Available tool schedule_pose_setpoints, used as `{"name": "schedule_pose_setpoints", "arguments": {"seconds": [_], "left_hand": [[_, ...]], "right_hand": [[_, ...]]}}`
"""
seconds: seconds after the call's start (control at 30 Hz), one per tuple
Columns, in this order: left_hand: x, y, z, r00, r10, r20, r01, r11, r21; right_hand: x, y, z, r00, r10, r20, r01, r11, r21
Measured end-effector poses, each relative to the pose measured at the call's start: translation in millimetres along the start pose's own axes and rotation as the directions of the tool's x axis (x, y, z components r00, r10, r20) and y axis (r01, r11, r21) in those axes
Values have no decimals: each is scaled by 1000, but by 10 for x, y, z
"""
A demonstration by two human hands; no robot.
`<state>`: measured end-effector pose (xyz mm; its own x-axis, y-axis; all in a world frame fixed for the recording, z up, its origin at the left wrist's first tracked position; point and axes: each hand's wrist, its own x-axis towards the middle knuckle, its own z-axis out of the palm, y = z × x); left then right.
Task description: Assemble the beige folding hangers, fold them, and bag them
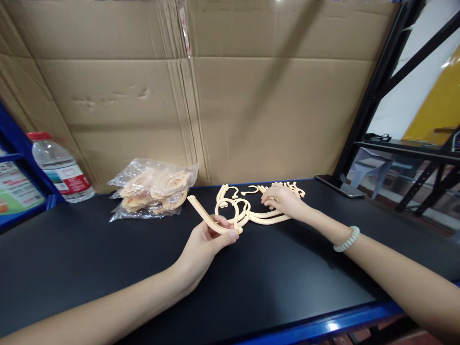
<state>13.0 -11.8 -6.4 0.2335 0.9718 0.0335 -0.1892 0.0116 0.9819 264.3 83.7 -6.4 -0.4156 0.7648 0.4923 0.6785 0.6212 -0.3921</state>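
"Cream plastic, bent like a boomerang: where is that hanger arm (204, 216) in the head view?"

"It is in the left hand (205, 243). The thumb and fingers pinch it near its low end, above the black table (273, 278). Its other end sticks up to the left."

"What about the right hand (283, 199)?"

"It is at the back of the table, by some small cream parts (297, 189). Its fingers are bent down. Whether they grip a part, nobody can tell."

"What lies between the hands?"

"More curvy pieces (266, 221), with round loops, and two hooks (250, 189) behind them."

"And around them?"

"Clear bags (154, 189) with cream pieces inside lie on the left, near a red-capped water bottle (68, 175). A phone (339, 186) lies flat on the right. Brown cardboard (287, 96) stands behind."
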Motion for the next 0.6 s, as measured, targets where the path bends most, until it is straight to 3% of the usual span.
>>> {"name": "schedule_pose_setpoints", "arguments": {"seconds": [0.1,0.23,0.37,0.5,0.6], "left_hand": [[0,-5,-7,1000,0,5,0,1000,-8],[-6,-6,-14,999,4,33,-4,1000,1],[3,-8,-12,999,6,47,-6,1000,-3],[22,-28,-24,998,19,51,-19,1000,-5],[20,-36,-34,997,34,75,-33,999,-15]], "right_hand": [[-9,-71,-86,989,129,-75,-117,982,148],[-29,-299,-227,944,301,-132,-185,818,544],[-76,-598,-255,926,312,-212,-118,773,623],[-150,-800,-135,925,325,-196,-99,705,702],[-201,-849,-18,914,396,-90,-160,556,816]]}}
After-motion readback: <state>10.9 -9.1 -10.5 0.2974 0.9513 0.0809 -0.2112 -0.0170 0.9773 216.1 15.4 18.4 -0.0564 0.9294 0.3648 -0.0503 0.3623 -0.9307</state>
